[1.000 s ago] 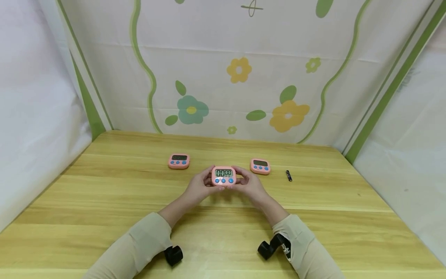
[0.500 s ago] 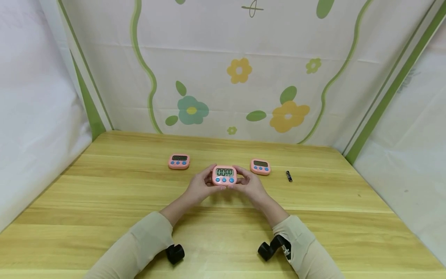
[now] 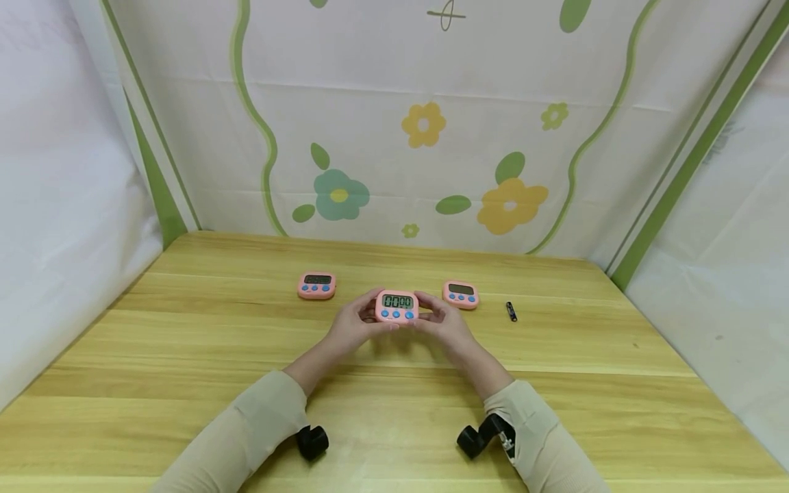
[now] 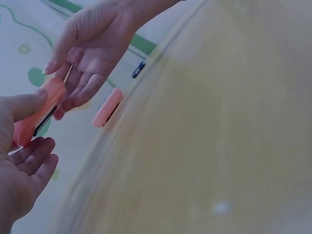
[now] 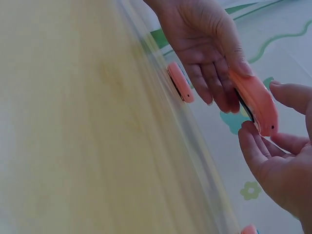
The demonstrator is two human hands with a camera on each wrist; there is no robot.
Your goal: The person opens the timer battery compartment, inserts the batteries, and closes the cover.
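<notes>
Both hands hold up a pink digital timer, its screen showing zeros above three blue buttons. My left hand grips its left end, thumb along the lower edge. At the right end, my right hand has its index finger by the upper corner and its thumb by the lower one. Seen edge-on in the right wrist view, the timer has a dark strip on its back, raised above the table. Two similar timers lie on the table, one at the left and one at the right, their screens without visible digits.
A small black battery lies on the wooden table, right of the right-hand timer. Behind the table hangs a white cloth with printed flowers, and pale sheets close off both sides. Black cameras sit at both wrists.
The hands have raised the held timer very slightly in the head view. Its face still points at the head camera; the other timers and the battery stay put.
</notes>
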